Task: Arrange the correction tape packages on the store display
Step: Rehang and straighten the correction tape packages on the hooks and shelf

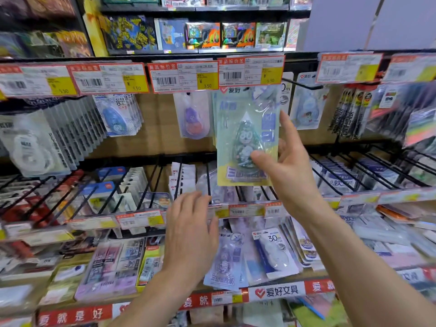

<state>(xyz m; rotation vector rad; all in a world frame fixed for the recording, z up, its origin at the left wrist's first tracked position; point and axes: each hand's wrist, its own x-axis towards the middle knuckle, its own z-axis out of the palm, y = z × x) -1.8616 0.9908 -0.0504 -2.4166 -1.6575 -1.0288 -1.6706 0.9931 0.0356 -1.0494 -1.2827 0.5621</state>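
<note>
Right hand (pixel 291 166) sits just past centre toward 3 o'clock, pinching a pale green correction tape package (pixel 246 138): the thumb presses the front over the clear blister, the index finger runs up the package's right edge, and the other fingers are hidden behind the card. That package stands upright at about 12 o'clock from centre, its top tucked behind a yellow-and-white price tag (pixel 251 70), in front of more cards of the same kind; I cannot tell whether it hangs on a hook. Toward 6 o'clock, the left hand (pixel 192 232) hovers palm down with loosely spread fingers, holding nothing, above a purple package (pixel 224 263) lying on the lower shelf. At 10 o'clock from centre a blue correction tape package (pixel 118 116) hangs on its peg.
</note>
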